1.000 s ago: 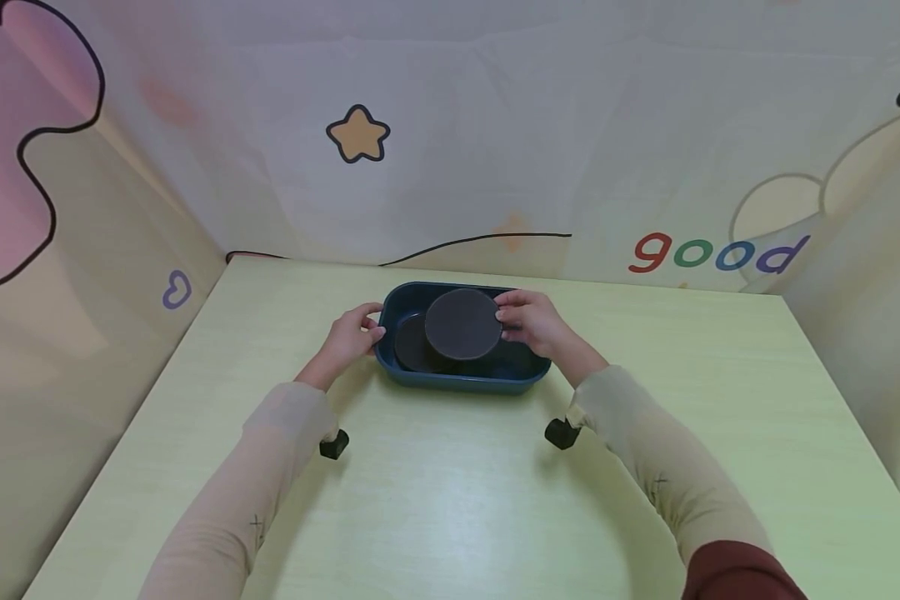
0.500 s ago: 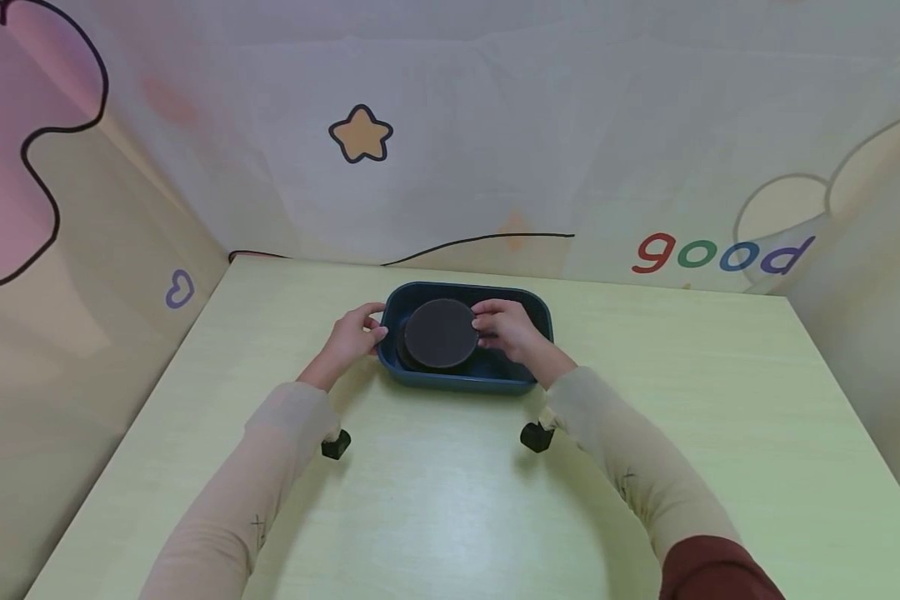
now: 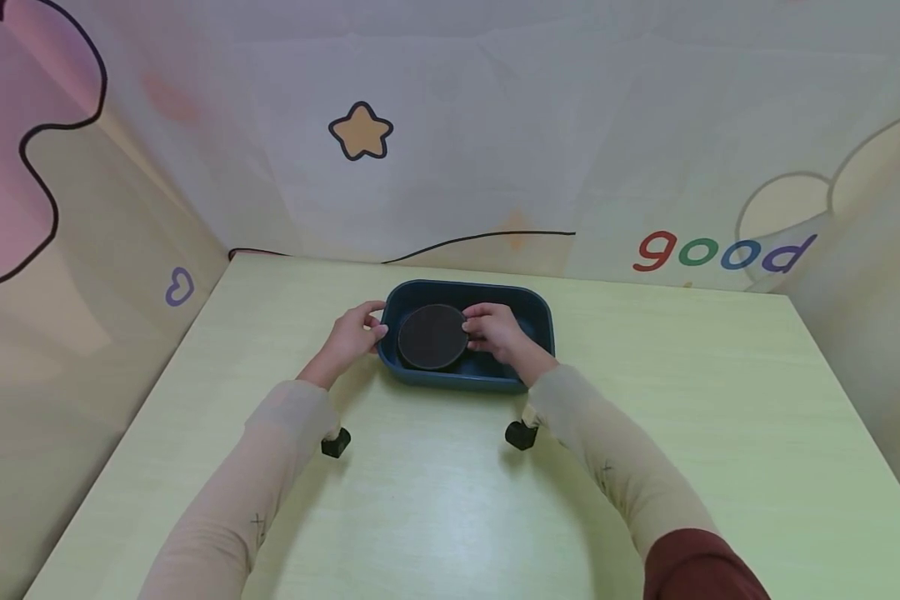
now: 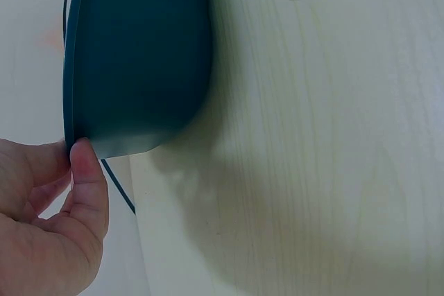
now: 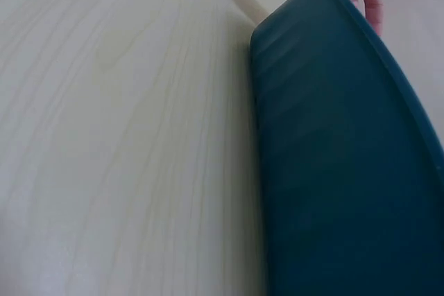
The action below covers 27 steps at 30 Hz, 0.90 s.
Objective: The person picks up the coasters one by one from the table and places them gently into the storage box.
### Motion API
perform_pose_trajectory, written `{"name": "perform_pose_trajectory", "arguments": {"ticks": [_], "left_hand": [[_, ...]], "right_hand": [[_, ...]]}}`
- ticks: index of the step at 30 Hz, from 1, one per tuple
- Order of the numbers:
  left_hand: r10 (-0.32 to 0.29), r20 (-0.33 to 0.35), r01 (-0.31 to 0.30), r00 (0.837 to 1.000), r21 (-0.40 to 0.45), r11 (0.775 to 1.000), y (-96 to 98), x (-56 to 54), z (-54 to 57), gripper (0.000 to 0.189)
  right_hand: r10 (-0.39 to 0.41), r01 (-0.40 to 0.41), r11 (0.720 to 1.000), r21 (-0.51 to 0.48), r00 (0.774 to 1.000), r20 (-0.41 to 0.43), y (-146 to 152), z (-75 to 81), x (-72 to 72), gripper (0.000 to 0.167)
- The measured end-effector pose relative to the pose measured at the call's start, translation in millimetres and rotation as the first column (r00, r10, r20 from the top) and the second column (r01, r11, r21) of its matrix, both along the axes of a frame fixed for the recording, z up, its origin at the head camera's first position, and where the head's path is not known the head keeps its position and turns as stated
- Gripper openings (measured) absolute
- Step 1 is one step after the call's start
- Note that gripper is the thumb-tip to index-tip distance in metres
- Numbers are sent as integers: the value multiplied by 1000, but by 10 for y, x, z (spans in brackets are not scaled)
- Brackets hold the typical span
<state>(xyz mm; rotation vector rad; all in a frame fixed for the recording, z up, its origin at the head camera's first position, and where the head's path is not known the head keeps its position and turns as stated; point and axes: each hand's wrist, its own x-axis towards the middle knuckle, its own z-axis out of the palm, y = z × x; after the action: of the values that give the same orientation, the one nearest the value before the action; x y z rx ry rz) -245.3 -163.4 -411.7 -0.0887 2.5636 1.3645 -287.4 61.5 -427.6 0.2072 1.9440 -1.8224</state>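
Note:
A dark blue, oblong tray with rounded corners and raised walls sits near the back of the table. My left hand grips its left rim, thumb and fingers pinching the edge. In the left wrist view the left hand has the thumb against the tray's outer wall. Inside the tray's left half lies a flat, dark round disc. My right hand reaches into the tray and holds the disc by its right edge. Another dark disc, seen there earlier, is now hidden beneath.
The pale wood-grain table extends around the tray. Behind it stands a fabric wall printed with a star and the word "good". A black wrist device hangs under the left sleeve, and another black device under the right.
My right hand has moved left and down with the upper disc, bringing it over the lower disc, which it now covers. The left hand stays on the tray's rim.

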Motion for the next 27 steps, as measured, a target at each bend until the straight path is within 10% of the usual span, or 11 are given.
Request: {"name": "perform_pose_trajectory", "arguments": {"ticks": [27], "left_hand": [[7, 1, -7, 1000, 2, 1000, -4, -1, -5, 45]], "right_hand": [[-24, 29, 989, 149, 999, -33, 106, 67, -16, 25]]}}
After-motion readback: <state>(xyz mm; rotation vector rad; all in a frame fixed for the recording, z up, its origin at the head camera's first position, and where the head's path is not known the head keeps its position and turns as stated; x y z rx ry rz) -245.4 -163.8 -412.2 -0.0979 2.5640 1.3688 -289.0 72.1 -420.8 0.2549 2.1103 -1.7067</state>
